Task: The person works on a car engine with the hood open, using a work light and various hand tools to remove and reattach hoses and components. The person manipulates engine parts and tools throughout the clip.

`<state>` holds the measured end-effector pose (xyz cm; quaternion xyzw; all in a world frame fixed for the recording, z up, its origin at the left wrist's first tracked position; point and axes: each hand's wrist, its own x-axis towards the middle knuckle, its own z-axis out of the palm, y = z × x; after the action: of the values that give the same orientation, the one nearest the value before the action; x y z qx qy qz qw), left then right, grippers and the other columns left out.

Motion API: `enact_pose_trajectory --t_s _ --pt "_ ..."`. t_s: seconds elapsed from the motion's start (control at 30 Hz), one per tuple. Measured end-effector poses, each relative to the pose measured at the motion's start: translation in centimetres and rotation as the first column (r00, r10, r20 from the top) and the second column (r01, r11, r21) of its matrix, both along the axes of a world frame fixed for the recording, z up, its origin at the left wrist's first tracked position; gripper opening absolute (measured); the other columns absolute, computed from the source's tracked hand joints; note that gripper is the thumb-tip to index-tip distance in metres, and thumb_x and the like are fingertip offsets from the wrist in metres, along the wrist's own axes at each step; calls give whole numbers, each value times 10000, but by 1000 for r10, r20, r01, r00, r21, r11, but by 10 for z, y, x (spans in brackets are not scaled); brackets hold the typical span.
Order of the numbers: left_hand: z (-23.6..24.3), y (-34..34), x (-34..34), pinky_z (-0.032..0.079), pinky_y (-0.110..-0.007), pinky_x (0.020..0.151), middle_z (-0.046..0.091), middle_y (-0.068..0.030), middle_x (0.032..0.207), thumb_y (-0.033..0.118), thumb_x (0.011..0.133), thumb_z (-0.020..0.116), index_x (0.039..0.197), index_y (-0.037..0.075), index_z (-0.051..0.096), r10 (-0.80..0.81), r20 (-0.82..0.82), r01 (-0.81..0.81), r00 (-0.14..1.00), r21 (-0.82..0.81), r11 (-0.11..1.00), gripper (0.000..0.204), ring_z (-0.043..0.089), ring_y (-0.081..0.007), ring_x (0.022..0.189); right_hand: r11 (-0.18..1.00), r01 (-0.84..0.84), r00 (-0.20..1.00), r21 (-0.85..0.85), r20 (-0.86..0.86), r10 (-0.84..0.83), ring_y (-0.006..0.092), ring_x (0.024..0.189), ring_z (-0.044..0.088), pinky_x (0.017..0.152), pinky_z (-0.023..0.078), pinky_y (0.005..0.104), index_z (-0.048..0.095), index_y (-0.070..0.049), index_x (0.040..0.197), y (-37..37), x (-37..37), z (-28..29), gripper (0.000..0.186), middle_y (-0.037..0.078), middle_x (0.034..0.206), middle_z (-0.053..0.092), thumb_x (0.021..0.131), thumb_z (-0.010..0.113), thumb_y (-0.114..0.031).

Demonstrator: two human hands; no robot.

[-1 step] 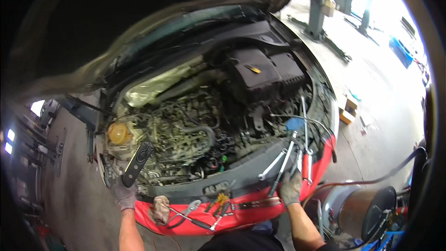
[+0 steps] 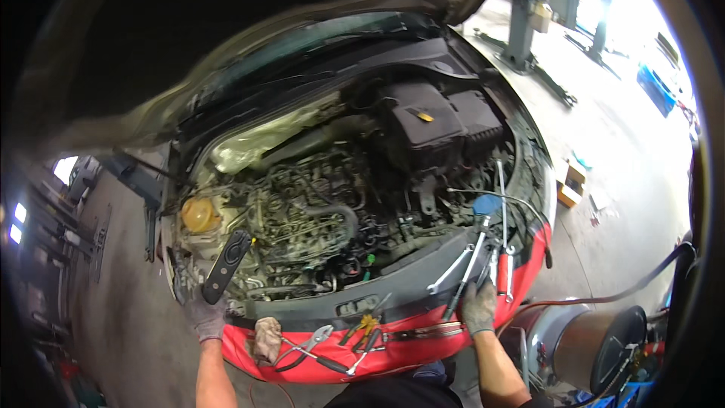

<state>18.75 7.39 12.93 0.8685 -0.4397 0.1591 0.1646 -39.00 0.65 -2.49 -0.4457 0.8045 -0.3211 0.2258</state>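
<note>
In the head view my left hand (image 2: 206, 317), in a grey work glove, is closed at the lower end of a flat black bar-shaped device (image 2: 226, 265) with a ring near its top. It is raised over the engine bay's left front corner, near the orange-yellow reservoir (image 2: 200, 214). At the right front, my gloved right hand (image 2: 479, 308) is over the tools on the bumper. Its fingers are curled at a shiny tool whose lower end they hide. Around it lie a long ratchet (image 2: 470, 261), a wrench (image 2: 451, 268) and a red-handled tool (image 2: 504, 273).
A red cover (image 2: 302, 366) drapes the car's front edge. On it lie a crumpled rag (image 2: 267, 340), grey-jawed pliers (image 2: 321, 335) and yellow-handled pliers (image 2: 368, 323). The engine (image 2: 302, 211) is exposed under the raised hood (image 2: 226, 23). A hose reel (image 2: 600, 347) stands at the right.
The view has shifted slightly, so the car and tools appear a little further right. Both hands keep nearly the same places beside the tools and device.
</note>
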Motion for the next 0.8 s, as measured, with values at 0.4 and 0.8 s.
enact_pose_trajectory --t_s 0.4,0.8 --pt "-107 39 71 557 -493 804 708 -204 978 489 697 839 1044 47 691 -10 -400 50 917 90 995 581 683 -398 947 998 -52 843 -42 -538 22 434 1086 631 926 525 514 552 -4 1307 5 67 78 529 268 1188 583 895 672 -315" --pt "-138 65 112 528 -498 877 703 -202 1052 563 740 817 1166 36 658 11 -534 1 846 22 1000 696 674 -396 995 848 -520 729 101 -465 502 385 1115 643 956 512 474 735 -93 1088 -40 235 76 372 187 1160 685 870 675 -388"
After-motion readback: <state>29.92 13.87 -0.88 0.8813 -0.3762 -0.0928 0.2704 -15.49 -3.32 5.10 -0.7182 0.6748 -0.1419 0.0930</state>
